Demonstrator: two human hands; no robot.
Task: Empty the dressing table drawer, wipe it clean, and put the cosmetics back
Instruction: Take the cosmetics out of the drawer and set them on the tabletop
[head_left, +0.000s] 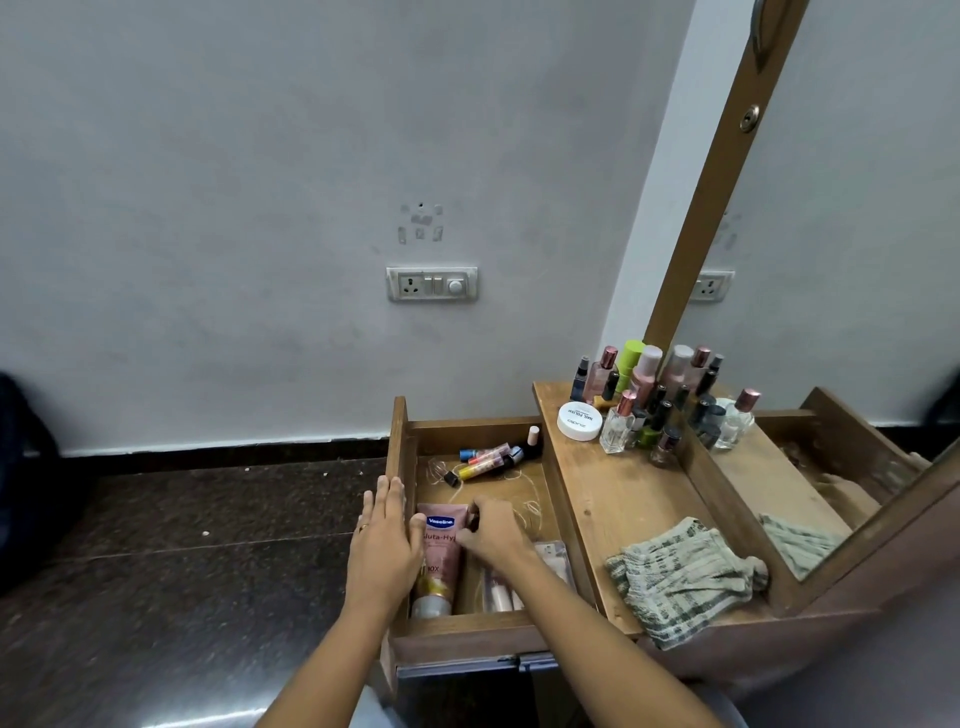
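Observation:
The wooden drawer (400, 447) stands pulled out to the left of the dressing table. In it lie a pink Vaseline tube (439, 558), several small lipsticks and tubes (493, 460) at the far end, and a clear pouch of cosmetics (550, 558) at the near right. My left hand (384, 540) lies flat with straight fingers on the drawer's left wall, thumb against the tube. My right hand (493, 527) is inside the drawer with curled fingers at the tube's right edge; whether they grip it is hidden.
On the table top (623, 493) stand several perfume and nail polish bottles (631, 400) and a white round jar (579, 420). A checked cloth (685, 577) lies at the near edge. A mirror (831, 312) leans at the right. Dark floor lies to the left.

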